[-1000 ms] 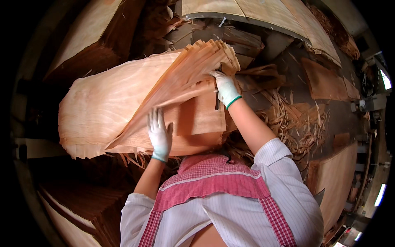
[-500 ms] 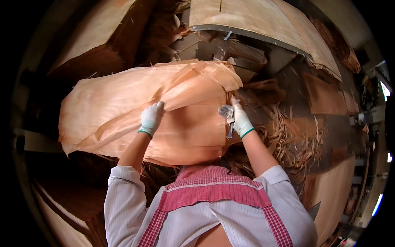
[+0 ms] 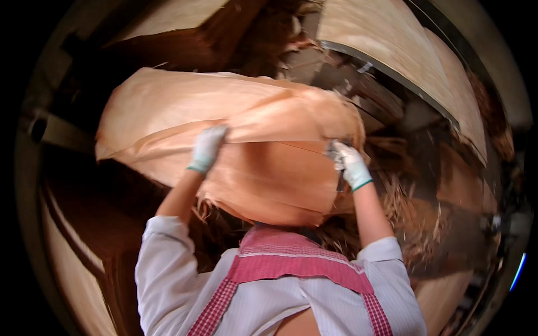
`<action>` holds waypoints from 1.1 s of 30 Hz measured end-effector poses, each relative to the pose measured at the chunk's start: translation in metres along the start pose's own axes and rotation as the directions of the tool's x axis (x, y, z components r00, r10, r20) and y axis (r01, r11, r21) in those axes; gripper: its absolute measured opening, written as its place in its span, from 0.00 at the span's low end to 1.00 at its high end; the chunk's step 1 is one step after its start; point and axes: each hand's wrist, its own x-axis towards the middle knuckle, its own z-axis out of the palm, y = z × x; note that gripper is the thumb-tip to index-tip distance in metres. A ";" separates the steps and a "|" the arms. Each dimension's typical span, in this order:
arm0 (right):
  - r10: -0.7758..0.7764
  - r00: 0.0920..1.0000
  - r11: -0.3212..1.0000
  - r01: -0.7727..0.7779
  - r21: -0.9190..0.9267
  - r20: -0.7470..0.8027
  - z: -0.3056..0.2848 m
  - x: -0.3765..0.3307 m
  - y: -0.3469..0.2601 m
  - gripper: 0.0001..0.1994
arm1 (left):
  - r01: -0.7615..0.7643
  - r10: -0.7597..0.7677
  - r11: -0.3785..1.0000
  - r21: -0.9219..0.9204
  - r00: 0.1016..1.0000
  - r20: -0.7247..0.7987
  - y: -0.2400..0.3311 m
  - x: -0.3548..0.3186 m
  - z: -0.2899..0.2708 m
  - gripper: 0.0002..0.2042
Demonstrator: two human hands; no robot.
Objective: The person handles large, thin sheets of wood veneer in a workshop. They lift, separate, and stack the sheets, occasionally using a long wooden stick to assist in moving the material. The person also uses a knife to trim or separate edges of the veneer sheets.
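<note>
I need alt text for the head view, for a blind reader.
A gloved left hand grips a lifted veneer sheet on a veneer pile; the right hand holds a small tool at its right end, near loose wood strips.

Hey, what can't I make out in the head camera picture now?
Head view:
Tool: blurred, partly covered by the right hand.
Left hand: blur obscures its fingers at the folded wood sheet.
Upper-right panel: far end cut off by the top edge.
Loose strips: too blurred to count.

We count: two gloved hands (image 3: 208,148) (image 3: 353,165), ten and three o'clock | one tool (image 3: 341,180), three o'clock | one apron (image 3: 297,269), six o'clock
</note>
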 end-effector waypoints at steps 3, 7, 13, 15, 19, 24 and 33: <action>-0.089 0.960 0.987 0.050 -0.150 -0.266 -0.005 -0.040 0.007 0.06 | 0.081 -0.079 0.987 0.140 0.997 -0.022 -0.065 -0.037 -0.007 0.15; -0.102 0.863 0.951 -0.061 -0.303 -0.495 -0.064 -0.056 0.048 0.08 | 0.308 -0.329 0.905 0.294 0.944 0.022 -0.121 -0.059 -0.011 0.19; -0.322 0.847 0.591 -0.169 -0.789 -0.422 -0.039 -0.046 0.072 0.23 | 0.291 -0.384 0.862 0.415 0.909 0.161 -0.120 -0.065 -0.007 0.18; -0.437 0.807 0.421 -0.207 -0.883 -0.397 -0.022 -0.057 0.063 0.24 | 0.295 -0.389 0.868 0.400 0.904 0.177 -0.117 -0.065 -0.012 0.14; -0.412 0.810 0.474 -0.200 -0.858 -0.417 -0.032 -0.050 0.073 0.21 | 0.285 -0.357 0.895 0.343 0.918 0.171 -0.117 -0.055 -0.007 0.14; -0.434 0.718 0.764 -0.027 -0.645 -0.544 -0.065 -0.005 0.117 0.27 | 0.568 -0.604 0.363 -0.739 0.747 0.277 -0.131 -0.049 0.022 0.14; -0.247 0.874 0.755 -0.096 -0.649 -0.418 -0.034 -0.052 0.054 0.29 | 0.629 -0.776 0.175 -0.758 0.562 0.287 -0.146 -0.052 0.042 0.12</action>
